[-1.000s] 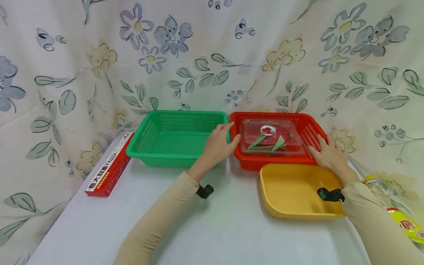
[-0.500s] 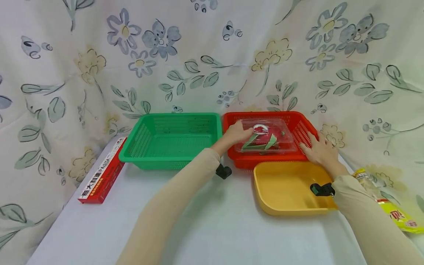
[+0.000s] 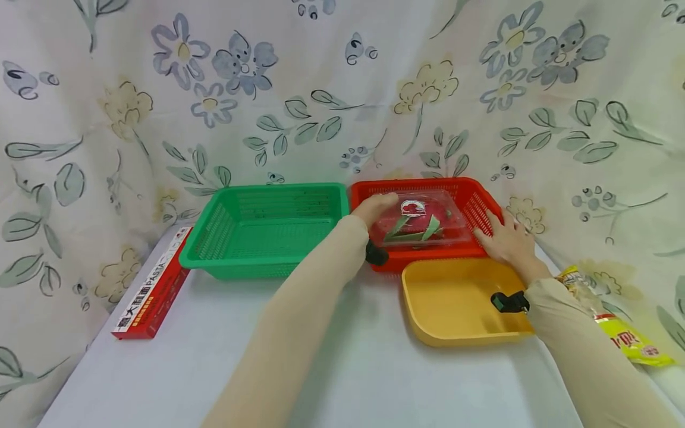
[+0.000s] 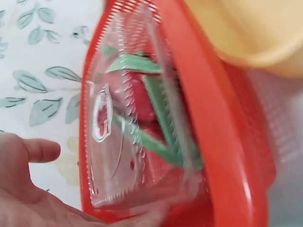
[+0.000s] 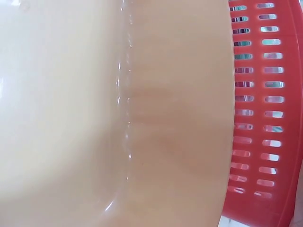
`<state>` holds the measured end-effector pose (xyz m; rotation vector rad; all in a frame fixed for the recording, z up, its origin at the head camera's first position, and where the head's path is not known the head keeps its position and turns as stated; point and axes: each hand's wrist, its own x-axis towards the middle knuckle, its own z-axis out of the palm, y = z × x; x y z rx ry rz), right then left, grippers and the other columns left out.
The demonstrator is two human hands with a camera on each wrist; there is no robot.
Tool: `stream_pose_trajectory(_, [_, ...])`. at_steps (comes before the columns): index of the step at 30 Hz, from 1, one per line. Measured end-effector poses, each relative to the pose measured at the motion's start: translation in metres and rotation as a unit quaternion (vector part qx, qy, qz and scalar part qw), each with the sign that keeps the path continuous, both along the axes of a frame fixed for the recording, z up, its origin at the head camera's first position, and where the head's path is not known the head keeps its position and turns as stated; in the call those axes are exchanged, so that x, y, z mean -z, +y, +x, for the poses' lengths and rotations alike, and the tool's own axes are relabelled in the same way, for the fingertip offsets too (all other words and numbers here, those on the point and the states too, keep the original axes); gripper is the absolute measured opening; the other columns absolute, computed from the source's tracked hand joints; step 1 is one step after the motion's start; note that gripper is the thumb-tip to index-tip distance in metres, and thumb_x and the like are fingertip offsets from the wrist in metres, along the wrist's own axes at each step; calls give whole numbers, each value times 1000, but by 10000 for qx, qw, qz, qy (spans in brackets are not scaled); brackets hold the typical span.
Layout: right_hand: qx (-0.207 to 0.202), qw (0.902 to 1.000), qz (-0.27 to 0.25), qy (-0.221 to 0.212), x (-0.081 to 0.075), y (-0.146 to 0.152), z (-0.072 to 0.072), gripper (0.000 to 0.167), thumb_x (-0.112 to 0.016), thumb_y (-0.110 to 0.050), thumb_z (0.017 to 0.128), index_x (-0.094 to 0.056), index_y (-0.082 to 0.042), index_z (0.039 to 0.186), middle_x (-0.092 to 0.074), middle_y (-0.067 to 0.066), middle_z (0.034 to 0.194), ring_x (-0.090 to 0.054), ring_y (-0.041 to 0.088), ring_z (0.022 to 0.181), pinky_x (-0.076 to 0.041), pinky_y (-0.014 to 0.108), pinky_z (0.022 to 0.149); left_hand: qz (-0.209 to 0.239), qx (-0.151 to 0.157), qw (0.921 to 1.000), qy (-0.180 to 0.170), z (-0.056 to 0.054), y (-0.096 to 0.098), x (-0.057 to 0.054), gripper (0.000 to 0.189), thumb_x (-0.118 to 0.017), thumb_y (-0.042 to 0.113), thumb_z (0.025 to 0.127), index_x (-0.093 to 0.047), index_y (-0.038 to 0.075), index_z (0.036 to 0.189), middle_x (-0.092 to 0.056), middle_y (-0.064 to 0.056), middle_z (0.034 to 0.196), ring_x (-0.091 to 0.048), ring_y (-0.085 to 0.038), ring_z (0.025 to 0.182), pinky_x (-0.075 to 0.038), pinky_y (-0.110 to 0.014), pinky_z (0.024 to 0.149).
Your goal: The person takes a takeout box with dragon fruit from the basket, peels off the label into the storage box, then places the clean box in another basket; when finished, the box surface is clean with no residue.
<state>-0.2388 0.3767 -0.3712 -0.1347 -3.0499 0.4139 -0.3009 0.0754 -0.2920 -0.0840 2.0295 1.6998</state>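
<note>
A clear plastic clamshell box [image 3: 423, 217] lies in the red basket [image 3: 428, 260]. Through its lid show a round label and a magenta fruit with green leaf-like strips, which looks like a dragon fruit. My left hand [image 3: 376, 208] is over the basket's left side, right at the near end of the box. In the left wrist view its thumb [image 4: 42, 150] stands out straight, away from the box, and the other fingers reach low along the box's end. My right hand [image 3: 505, 241] rests with spread fingers on the basket's right rim.
A yellow tray [image 3: 464, 342] stands in front of the red basket, below my right wrist. The green basket [image 3: 262, 261] is to the left, beside a red pasta box [image 3: 152, 285]. A yellow packet [image 3: 615, 321] lies at the right edge. Floral cloth hangs behind.
My left hand has moved right, from between the two baskets to the left end of the clear box. The right hand stays on the red rim. The head view has shifted slightly right.
</note>
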Motion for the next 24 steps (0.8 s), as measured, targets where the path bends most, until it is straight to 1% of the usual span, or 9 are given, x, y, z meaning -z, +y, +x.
stream_pose_trajectory(2, [35,10000,5,-6,0,0,0,78,-28,-55,100,-15,-1,155,-4,35,155,-16,67,128,-17,79,97,595,-54,9982,31,8,-5,2,56,-61,45,92,-48,15,137,-55,-8,135,-45,-30,128,-38,-49,107])
stream_pose_trajectory(4, [43,10000,-3,-37,1,-1,0,78,-28,-55,100,-15,0,155,-4,35,155,-15,67,128,-16,79,98,663,-90,9977,143,10,-7,6,51,-61,47,91,-51,17,132,-55,-5,134,-45,-31,127,-40,-50,105])
stream_pose_trajectory(8, [69,10000,-34,-63,1,-2,1,78,-30,-54,100,-16,0,155,-4,35,155,-15,66,128,-16,78,99,361,-169,9989,-254,-6,6,16,46,-64,41,90,-55,13,125,-60,-7,127,-54,-27,107,-47,-42,97])
stream_pose_trajectory(11, [96,9999,-38,-27,0,-1,2,77,-31,-53,100,-16,0,155,-5,35,155,-15,66,128,-16,78,98,26,-13,9986,-529,-25,23,18,47,-61,36,93,-51,7,128,-58,-11,122,-50,-24,92,-48,-34,95])
stream_pose_trajectory(13, [110,9999,-43,-5,-1,0,3,78,-30,-54,100,-16,0,155,-5,35,155,-16,66,128,-16,78,99,-275,82,9983,-509,-33,32,18,49,-62,37,93,-50,8,131,-55,-9,124,-50,-23,95,-48,-35,97])
stream_pose_trajectory(16, [119,9999,-60,2,-2,-1,3,78,-30,-54,100,-17,-1,155,-5,34,156,-16,66,128,-15,78,99,-667,388,9965,-308,-38,38,18,54,-60,40,94,-47,12,139,-48,-7,138,-47,-27,117,-44,-45,102])
stream_pose_trajectory(19, [116,9999,-15,-27,-3,-2,2,78,-30,-55,100,-16,-1,155,-4,34,156,-17,65,128,-15,78,100,-733,830,9938,-134,-37,39,19,67,-58,44,96,-35,12,150,-27,-7,156,-37,-32,134,-40,-54,104])
stream_pose_trajectory(22, [121,9999,22,-58,-3,-3,1,79,-29,-57,100,-16,-2,155,-4,34,156,-17,65,128,-15,78,100,-466,1158,9920,-206,-34,38,21,85,-58,44,96,-9,13,158,-2,-7,163,-37,-34,133,-43,-54,102])
stream_pose_trajectory(24, [136,9999,34,-56,-3,-4,1,80,-28,-58,100,-15,-2,155,-4,34,156,-18,66,128,-16,78,100,-351,1142,9927,-156,-30,40,22,97,-61,43,95,7,13,157,4,-8,163,-41,-34,130,-47,-51,98])
